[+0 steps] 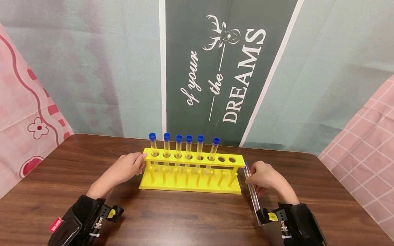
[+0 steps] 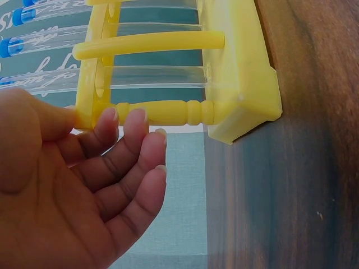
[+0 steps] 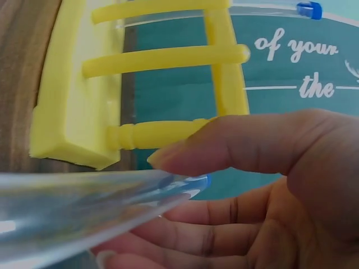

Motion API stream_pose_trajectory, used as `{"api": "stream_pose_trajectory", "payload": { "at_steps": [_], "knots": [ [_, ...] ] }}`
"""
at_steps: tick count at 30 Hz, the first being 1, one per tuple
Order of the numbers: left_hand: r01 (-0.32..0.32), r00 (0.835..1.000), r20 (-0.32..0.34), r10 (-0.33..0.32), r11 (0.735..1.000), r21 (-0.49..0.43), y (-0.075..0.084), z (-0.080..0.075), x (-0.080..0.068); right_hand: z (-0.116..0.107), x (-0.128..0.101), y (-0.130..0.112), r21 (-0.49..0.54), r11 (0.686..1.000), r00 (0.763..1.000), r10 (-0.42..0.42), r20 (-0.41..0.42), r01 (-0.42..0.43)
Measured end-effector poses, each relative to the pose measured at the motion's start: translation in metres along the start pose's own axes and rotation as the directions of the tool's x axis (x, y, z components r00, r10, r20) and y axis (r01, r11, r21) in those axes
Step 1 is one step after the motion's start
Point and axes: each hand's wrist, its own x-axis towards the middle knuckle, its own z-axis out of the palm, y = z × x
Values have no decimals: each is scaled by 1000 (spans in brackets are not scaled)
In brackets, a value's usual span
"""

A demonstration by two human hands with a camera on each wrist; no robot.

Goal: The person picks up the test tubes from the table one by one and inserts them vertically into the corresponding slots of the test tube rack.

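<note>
A yellow test tube rack (image 1: 191, 188) stands on the table, with several clear blue-capped test tubes (image 1: 167, 145) upright or slightly tilted in its holes. My left hand (image 1: 130, 166) pinches the left end of the rack's top bar, thumb and index finger at its edge; the other fingers curve beside the end post (image 2: 162, 112). Beside the rack's right end, my right hand (image 1: 263, 176) holds a clear test tube (image 1: 253, 194) between thumb and fingers. That tube slants, its blue cap (image 3: 208, 181) away from me and its other end toward me, partly covered by the wrist camera.
Two round holes (image 1: 232, 159) show at the right end of the rack's top bar, above a row of yellow pegs (image 1: 198, 178). The brown wooden table (image 1: 172, 218) ends at a printed curtain (image 1: 200, 68) behind. Pink cloths (image 1: 369, 153) hang at both sides.
</note>
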Motion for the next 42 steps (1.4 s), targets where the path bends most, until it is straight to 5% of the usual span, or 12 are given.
{"api": "stream_pose_trajectory", "payload": {
  "at_steps": [25, 42],
  "knots": [
    [3, 1000, 3, -3, 1000, 0, -1, 0, 1, -16, -20, -12, 91, 987, 991, -129, -45, 132],
    [-21, 1000, -21, 22, 999, 25, 0, 1, 0, -23, -32, -17, 233, 942, 969, -246, 0, 240]
  ]
}}
